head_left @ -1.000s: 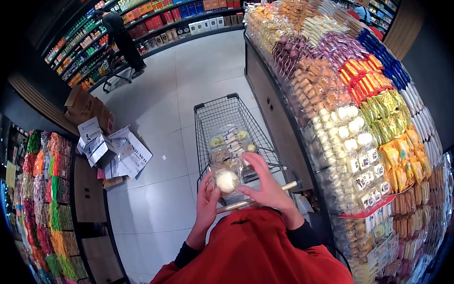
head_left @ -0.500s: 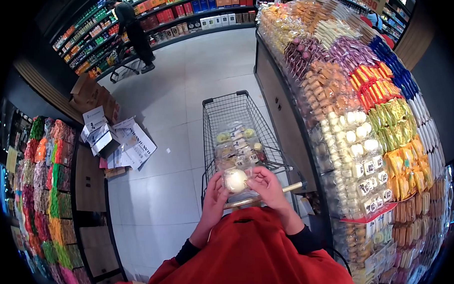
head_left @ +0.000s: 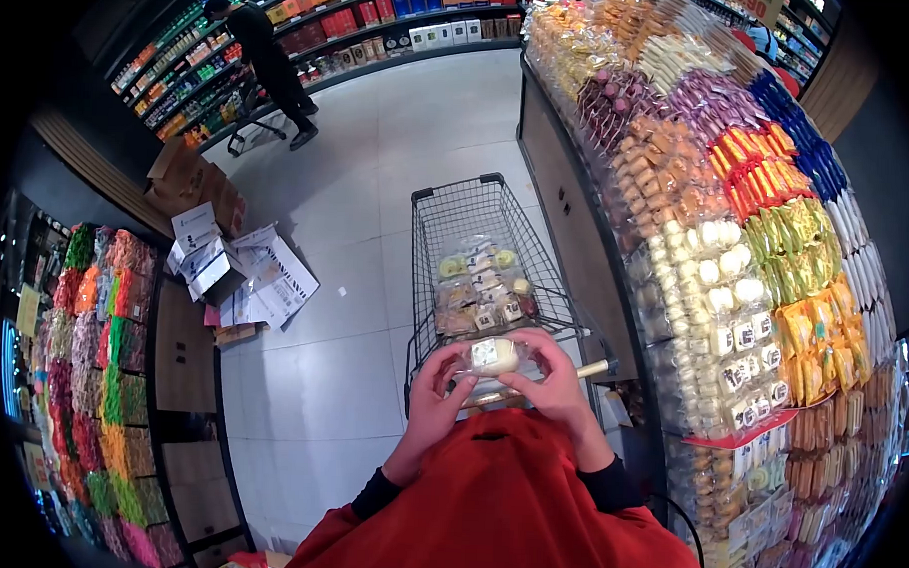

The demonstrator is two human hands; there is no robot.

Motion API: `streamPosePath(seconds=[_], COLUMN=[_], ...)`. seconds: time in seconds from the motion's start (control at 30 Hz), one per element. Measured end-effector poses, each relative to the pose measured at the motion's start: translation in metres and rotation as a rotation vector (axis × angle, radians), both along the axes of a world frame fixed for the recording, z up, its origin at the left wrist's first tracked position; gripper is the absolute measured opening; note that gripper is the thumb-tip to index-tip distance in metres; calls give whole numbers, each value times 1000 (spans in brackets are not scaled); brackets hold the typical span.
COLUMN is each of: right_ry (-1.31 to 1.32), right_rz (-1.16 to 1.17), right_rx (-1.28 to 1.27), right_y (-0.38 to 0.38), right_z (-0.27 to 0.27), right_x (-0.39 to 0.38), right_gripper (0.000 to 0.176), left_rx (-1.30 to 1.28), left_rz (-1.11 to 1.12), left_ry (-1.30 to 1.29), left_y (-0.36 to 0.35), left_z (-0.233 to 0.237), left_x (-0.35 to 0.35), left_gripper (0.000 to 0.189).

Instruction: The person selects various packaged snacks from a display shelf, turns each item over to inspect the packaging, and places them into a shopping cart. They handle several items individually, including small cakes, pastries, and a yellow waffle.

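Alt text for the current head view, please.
A person's left hand and right hand hold a pale, rounded item in clear plastic at the near end of a black wire shopping cart containing clear packets. Multicoloured packaged goods line the right; brown cardboard boxes sit left.

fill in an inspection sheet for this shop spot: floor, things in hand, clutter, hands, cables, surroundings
Surface: pale tiled floor.
Things: clear-wrapped pale bun-like item, held at the near end of the wire cart; more clear packs inside.
Clutter: brown cardboard box and opened white cartons, left.
Hands: left hand and right hand both hold the wrapped item.
Cables: thin black cord-like line, right; cannot confirm.
Surroundings: packaged-food display, right; person in dark clothes, farther back.
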State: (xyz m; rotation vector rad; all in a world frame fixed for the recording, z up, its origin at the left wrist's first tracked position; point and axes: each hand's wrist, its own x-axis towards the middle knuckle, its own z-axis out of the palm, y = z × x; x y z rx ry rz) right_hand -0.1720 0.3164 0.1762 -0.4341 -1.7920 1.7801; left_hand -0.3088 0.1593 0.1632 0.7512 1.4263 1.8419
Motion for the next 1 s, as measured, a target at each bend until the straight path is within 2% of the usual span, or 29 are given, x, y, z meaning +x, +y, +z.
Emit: streamPosePath(seconds=[0.03, 0.1, 0.23, 0.33, 0.53, 0.63, 0.7, 0.73, 0.8, 0.93, 1.0], right_ry=[0, 10, 20, 21, -44, -90, -65, -68, -2, 27, -7], right_rz=[4, 40, 48, 68, 57, 107, 106, 106, 148, 165, 178], right_rx=[-1, 271, 389, 334, 230, 180, -105, -106, -196, -166, -67], right_y=[2, 7, 9, 7, 5, 7, 4, 3, 4, 7, 7], right_z=[2, 6, 7, 4, 14, -1, -13, -16, -20, -19, -17], right_x=[0, 0, -1, -1, 1, 3, 3, 2, 2, 4, 5], right_gripper=[46, 47, 45, 48, 42, 48, 68, 68, 85, 89, 89], left_rx=[-1, 6, -15, -39, -113, -92, -90, -90, -100, -95, -101], left_rz=[4, 3, 11, 27, 29, 39, 35, 34, 38, 55, 71], left_ry=[0, 139, 253, 314, 237, 165, 106, 103, 95, 59, -13], left_y=[1, 2, -1, -2, -6, -6, -7, -6, -5, -6, -6], left_z=[2, 5, 1, 2, -3, -11, -13, -13, -13, -22, -22], left_x=[-1, -2, -5, -4, 0, 2, 4, 4, 4, 4, 4], left_gripper=[53, 51, 50, 50, 48, 48, 49, 49, 49, 46, 44])
